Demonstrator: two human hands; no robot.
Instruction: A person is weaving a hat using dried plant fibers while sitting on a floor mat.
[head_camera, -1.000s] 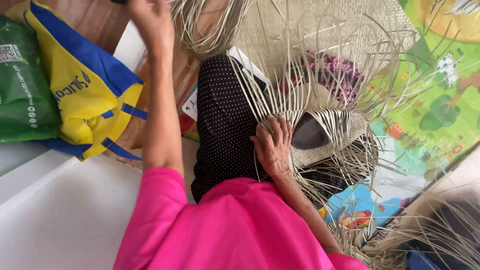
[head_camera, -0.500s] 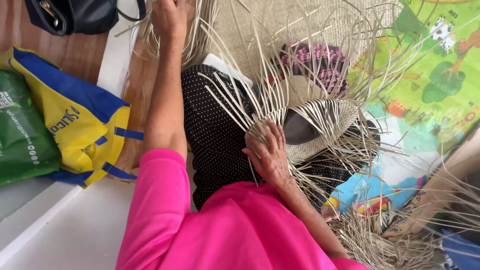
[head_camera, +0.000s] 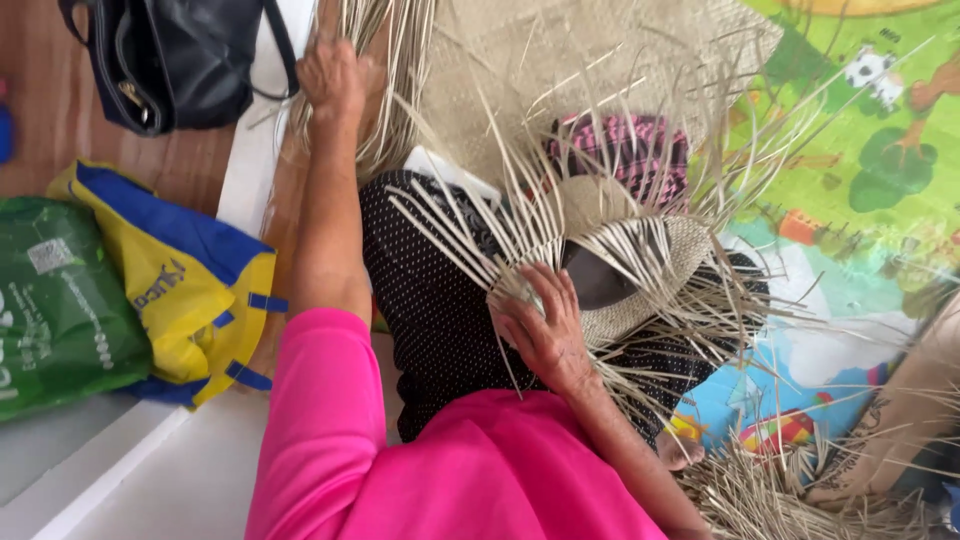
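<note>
At frame centre the half-woven straw hat (head_camera: 620, 270) has its crown and part of the brim plaited, many loose strands unwoven; the right hand (head_camera: 545, 325) presses open-fingered on its edge, the left hand (head_camera: 335, 75), top left, grips a straw bundle (head_camera: 385, 90).

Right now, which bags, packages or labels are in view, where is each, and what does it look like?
Green bag: far left, crumpled plastic, green with a small white label patch.
Yellow and blue bag: just right of the green one, folded, yellow with blue trim and straps.
Black handbag: top left on the wooden floor, dark with a strap.
No screens or signs in view.
</note>
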